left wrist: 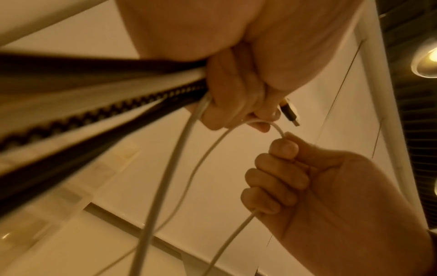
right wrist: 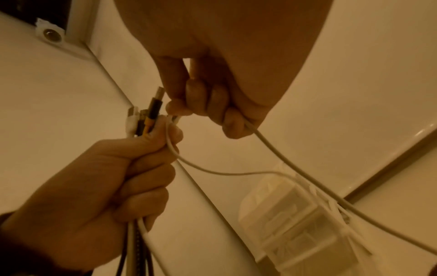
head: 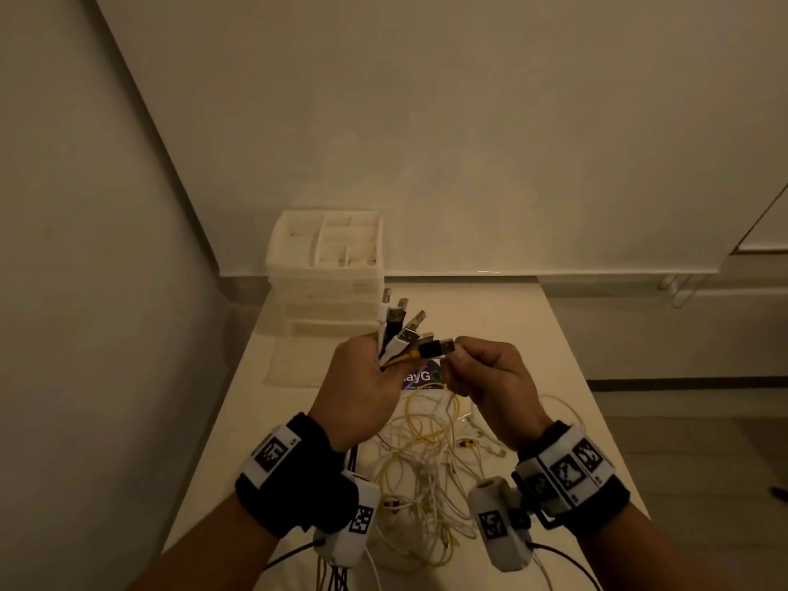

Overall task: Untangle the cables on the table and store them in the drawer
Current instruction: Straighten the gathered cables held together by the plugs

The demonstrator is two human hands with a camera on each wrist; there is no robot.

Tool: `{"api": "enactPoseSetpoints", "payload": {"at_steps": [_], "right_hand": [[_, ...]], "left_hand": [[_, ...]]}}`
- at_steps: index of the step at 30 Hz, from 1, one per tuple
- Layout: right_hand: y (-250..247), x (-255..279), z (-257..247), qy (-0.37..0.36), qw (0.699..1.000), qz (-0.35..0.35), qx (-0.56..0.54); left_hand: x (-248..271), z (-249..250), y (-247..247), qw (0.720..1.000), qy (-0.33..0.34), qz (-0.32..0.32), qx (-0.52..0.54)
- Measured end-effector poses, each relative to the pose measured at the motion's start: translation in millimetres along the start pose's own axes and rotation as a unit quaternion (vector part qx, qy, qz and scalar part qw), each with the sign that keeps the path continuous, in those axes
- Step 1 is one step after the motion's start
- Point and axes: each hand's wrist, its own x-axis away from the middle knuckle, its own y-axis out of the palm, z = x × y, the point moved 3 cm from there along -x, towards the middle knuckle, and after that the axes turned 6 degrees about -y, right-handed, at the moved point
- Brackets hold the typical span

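At the centre of the head view, your left hand [head: 358, 377] grips a bunch of USB plugs [head: 405, 326] that fan out above the fist. Your right hand [head: 490, 373], just beside it, pinches a thin cable close to the black plug [head: 435, 347]. To do this step well, I think you should keep the left fist firm and lead the new end in parallel with the others, so that all plugs point one way. Below the hands, the tangled cables [head: 426, 458], white and yellow, lie on the table [head: 554, 334]. The drawer unit [head: 326, 266] stands at the far left corner of the table, and its drawers look closed. A purple card [head: 420, 379] lies partly hidden behind your hands.

Seen from the left wrist, the left hand [left wrist: 236, 89] at upper centre is closed round black and white cords. The right hand [left wrist: 307, 186] at lower right is curled round a white cable [left wrist: 201, 160] that loops between both hands. This loop may catch on the other cords, so pull slowly.

Seen from the right wrist, the right hand [right wrist: 212, 93] at the top nips the cable end with thumb and forefinger, touching the left hand [right wrist: 106, 186] at lower left, which holds the plugs [right wrist: 146, 119]. At lower right the drawer unit [right wrist: 295, 214] appears behind the hanging cable.
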Motion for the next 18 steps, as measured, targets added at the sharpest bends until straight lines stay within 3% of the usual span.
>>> {"api": "enactPoseSetpoints", "payload": {"at_steps": [5,10,13,18], "right_hand": [[3.2,9.5,18.7,0.032,0.999,-0.021,0.016],[-17.8,29.0,55.2,0.096,0.994,0.022,0.043],[-24.3,39.1,68.7,0.132,0.989,0.041,0.059],[-9.3,65.6,62.8,0.155,0.986,0.003,0.065]], "left_hand": [[-4.6,12.1,-25.9,0.994,0.012,0.111,0.004],[-16.8,7.6,-90.2,0.959,-0.016,0.280,0.037],[-13.3,4.8,-106.6,0.959,-0.009,0.281,0.038],[-1.0,-4.5,-109.9,0.971,-0.030,0.226,0.076]]}}
